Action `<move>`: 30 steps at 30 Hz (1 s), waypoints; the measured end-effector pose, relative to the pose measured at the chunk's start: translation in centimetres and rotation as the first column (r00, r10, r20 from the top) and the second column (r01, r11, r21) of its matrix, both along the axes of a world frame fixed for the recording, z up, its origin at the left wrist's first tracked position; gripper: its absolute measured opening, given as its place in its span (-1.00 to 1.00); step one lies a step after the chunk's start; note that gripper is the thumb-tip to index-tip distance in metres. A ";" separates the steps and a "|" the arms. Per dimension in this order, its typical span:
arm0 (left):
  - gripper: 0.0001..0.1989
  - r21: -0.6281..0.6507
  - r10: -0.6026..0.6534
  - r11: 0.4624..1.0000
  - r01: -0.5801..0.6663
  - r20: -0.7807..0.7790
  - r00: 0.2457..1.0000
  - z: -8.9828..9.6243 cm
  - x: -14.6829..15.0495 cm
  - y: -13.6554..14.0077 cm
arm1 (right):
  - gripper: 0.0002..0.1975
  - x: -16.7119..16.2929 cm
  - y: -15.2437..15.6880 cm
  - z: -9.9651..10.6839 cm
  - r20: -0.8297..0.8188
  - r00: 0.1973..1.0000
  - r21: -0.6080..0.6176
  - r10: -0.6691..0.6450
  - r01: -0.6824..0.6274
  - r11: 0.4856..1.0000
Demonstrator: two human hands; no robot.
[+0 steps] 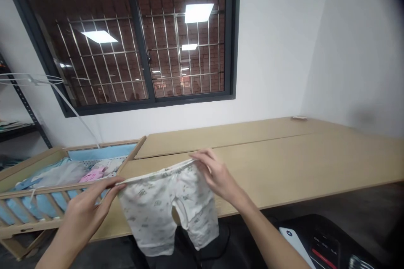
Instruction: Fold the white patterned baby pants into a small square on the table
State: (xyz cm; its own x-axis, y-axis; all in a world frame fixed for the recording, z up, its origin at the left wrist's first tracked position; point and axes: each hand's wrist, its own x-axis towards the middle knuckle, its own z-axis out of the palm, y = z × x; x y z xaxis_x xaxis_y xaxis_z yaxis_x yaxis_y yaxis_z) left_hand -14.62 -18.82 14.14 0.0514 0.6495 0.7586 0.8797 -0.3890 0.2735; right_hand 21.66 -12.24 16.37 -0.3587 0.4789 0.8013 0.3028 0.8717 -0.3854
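Observation:
A small pair of white shorts (pixel 151 210) with a scattered print hangs stretched between my two hands, waistband up and legs down. My left hand (pixel 86 208) pinches the left end of the waistband between thumb and fingers. At the other end, my right hand (pixel 217 176) grips the waistband's right corner, a little higher than the left. The waistband slants up toward the right. Below it, the legs hang over the front edge of the wooden table (pixel 268 168), and an opening shows between them.
A wooden crib (pixel 47 187) with blue padding and bundled cloth, including a pink piece (pixel 94 174), stands left of the table. A thin white pole with a hoop (pixel 31 79) rises from it. Phones (pixel 295 241) lie on a black surface at lower right. A barred window (pixel 183 42) is behind.

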 end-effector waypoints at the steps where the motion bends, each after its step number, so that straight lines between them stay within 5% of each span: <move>1: -0.69 -0.007 -0.035 0.999 0.035 -0.015 0.999 0.6 1.1 1.5 | -0.69 0.6 0.9 0.3 -0.006 0.999 0.008 -0.053 0.053 0.999; 7: -0.67 -0.292 -0.128 0.948 0.128 0.019 0.992 -0.1 5.0 11.3 | -0.78 3.6 8.3 -1.1 0.014 0.964 -0.137 -0.264 0.264 0.955; 12: -0.73 -0.480 -0.131 0.868 0.128 0.026 0.991 -3.9 7.0 18.3 | -0.86 4.4 15.7 -6.2 0.149 0.941 -0.380 -0.302 0.337 0.862; 17: -0.79 -0.600 -0.047 0.799 0.041 0.006 0.999 -8.7 8.3 24.3 | -0.89 3.7 21.5 -11.8 0.240 0.922 -0.476 -0.305 0.385 0.791; 23: -0.72 -0.663 0.042 0.745 -0.068 -0.054 0.998 -12.9 8.9 29.8 | -0.88 3.3 26.6 -16.2 0.295 0.900 -0.529 -0.322 0.434 0.730; 30: -0.71 -0.674 0.130 0.719 -0.170 -0.109 0.985 -14.6 10.2 33.6 | -0.87 3.3 31.2 -18.3 0.325 0.870 -0.534 -0.370 0.492 0.688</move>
State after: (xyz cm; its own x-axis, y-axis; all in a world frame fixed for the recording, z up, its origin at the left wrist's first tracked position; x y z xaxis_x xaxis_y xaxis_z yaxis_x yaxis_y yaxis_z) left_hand -4.42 14.73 -0.47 -0.0667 0.9916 0.1108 0.9304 0.0217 0.3659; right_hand 24.96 18.98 -1.97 -0.0974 0.9623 0.2538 0.7021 0.2472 -0.6678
